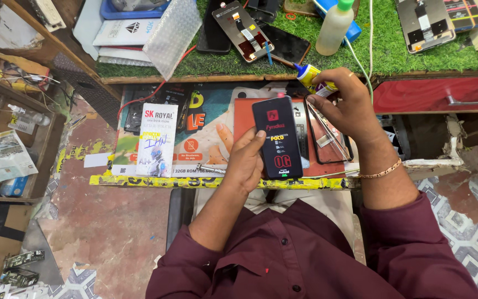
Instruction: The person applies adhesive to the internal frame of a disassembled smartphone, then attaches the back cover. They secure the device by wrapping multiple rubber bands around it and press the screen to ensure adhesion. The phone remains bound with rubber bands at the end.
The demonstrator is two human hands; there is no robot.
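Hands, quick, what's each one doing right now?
Left hand: closed on a black phone, held upright.
Right hand: closed on a small glue tube, blue nozzle pointing up-left.

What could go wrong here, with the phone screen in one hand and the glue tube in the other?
1. The left hand holds the black rectangular phone screen only by its lower edge, so it could tip and fall.
2. The right hand grips both the small yellow glue tube with a blue nozzle and thin metal tweezers; glue might drip onto the orange work mat.
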